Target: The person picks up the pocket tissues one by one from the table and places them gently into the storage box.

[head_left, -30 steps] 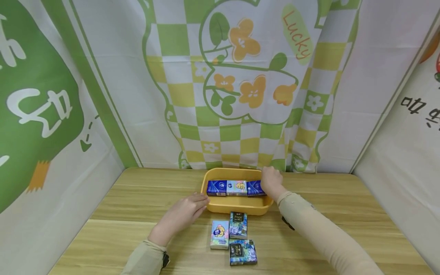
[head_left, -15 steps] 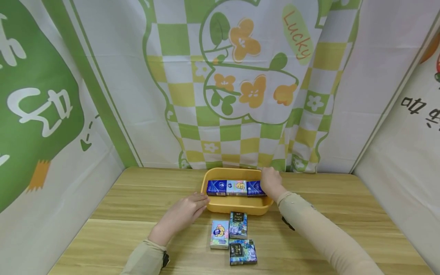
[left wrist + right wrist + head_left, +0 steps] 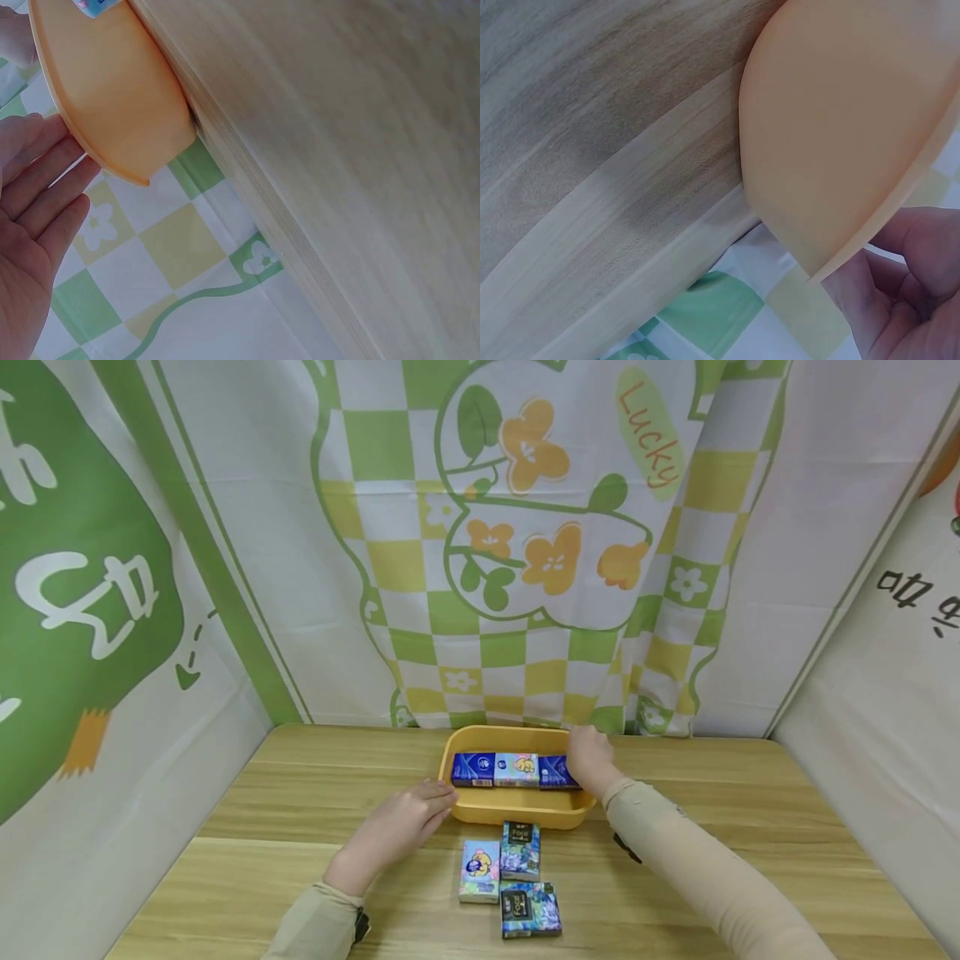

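Note:
A yellow plastic tray holds a row of pocket tissue packs: a dark blue pack, a light blue-and-pink pack with a yellow duck, and a second dark blue pack at the right. My left hand rests its straight fingers on the tray's left rim. Reaching over the right end, my right hand holds the right-hand blue pack, its fingertips hidden. In the right wrist view, bent fingers of that hand show behind the tray's rim.
Before the tray on the wooden table lie a duck-print tissue pack, a dark floral pack and another dark floral pack. A green-and-white checked curtain hangs right behind the tray.
My right hand has shifted very slightly to the left, and the right-hand blue pack now lies a bit straighter in the row. My left hand stays at the rim.

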`<state>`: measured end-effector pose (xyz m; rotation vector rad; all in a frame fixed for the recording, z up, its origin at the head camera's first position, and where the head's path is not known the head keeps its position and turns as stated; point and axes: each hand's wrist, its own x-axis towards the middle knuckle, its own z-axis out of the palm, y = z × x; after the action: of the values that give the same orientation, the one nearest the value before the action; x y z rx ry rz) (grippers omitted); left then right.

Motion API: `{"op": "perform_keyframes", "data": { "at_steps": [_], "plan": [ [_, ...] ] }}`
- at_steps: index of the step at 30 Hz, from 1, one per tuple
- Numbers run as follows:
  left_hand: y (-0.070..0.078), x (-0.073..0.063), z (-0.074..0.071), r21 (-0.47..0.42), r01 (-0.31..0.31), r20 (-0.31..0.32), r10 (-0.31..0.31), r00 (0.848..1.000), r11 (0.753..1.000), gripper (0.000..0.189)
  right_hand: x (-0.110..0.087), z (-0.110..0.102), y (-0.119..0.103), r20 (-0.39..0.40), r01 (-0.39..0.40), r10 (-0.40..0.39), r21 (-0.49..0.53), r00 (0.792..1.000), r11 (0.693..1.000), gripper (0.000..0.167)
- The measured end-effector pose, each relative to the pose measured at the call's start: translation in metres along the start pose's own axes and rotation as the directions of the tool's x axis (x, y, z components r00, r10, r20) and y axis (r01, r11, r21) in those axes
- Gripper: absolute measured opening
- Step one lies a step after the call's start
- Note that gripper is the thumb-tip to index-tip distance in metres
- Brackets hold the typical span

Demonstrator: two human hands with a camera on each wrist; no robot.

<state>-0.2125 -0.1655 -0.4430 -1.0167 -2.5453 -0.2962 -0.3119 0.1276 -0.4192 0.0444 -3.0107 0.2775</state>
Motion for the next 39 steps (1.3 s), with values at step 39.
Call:
{"op": "perform_keyframes", "data": {
  "at_steps": [39],
  "plan": [
    [0.0015,-0.0005,-0.0023,-0.007,0.015,0.009,-0.015,1.000,1.000,0.028,0.0008,-0.0045,-0.0001,0.128,0.014,-0.020,0.047,0.992,0.999,0.018]
  ]
}}
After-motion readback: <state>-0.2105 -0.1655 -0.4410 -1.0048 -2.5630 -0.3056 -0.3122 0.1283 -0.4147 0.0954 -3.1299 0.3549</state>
